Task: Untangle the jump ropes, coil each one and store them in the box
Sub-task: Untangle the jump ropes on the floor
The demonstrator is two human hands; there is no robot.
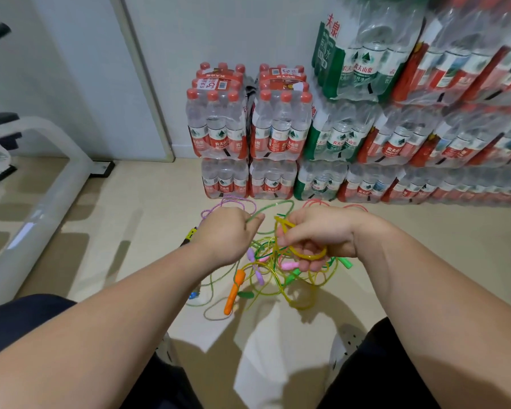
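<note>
Just below the middle of the frame, the left hand (223, 233) was curled into a fist around a green rope (263, 208) that arched away above it. Beside it, the right hand (319, 231) gripped loops of a yellow rope (309, 257) in bent fingers. Under both hands, the tangle of jump ropes (273, 278) lay on the floor (148, 202), with an orange handle (233, 292) at its lower left. Packs of water bottles (278, 128) stood stacked in the upper right.

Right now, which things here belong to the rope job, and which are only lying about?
Job: yellow rope in the right hand, green rope in the left hand, purple rope, orange handle.
Lying about: packs of water bottles, white frame. No box shows.
</note>
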